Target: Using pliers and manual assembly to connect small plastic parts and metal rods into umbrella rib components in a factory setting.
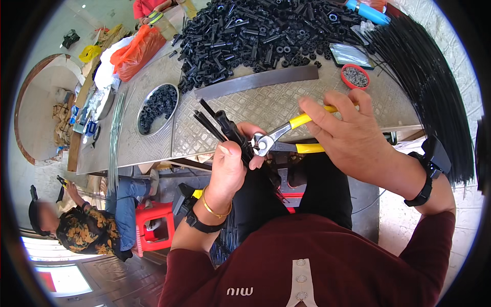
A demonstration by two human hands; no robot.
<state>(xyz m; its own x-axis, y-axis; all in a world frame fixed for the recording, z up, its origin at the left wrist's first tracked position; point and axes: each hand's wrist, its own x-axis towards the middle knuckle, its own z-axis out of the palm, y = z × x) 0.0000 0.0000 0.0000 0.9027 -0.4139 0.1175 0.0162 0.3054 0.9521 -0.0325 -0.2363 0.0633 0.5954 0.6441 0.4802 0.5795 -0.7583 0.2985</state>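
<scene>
In the head view, the left hand point(228, 166) gripped a bundle of black tubes and rods point(231, 130) at the near edge of the tabletop point(255, 108). The right hand point(353, 135) held yellow-handled pincers point(281, 131), handles spread, their head at the bundle beside the left fingertips. The step appeared to be nipping or twisting there; the next move seemed to call for a steady bundle and a controlled squeeze, clear of the fingertips.

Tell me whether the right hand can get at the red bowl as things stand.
Likely yes: the red bowl sits just beyond the right hand, with nothing visible standing between them. That hand holds yellow-handled pincers, though, so it would probably have to put them down first.
</scene>
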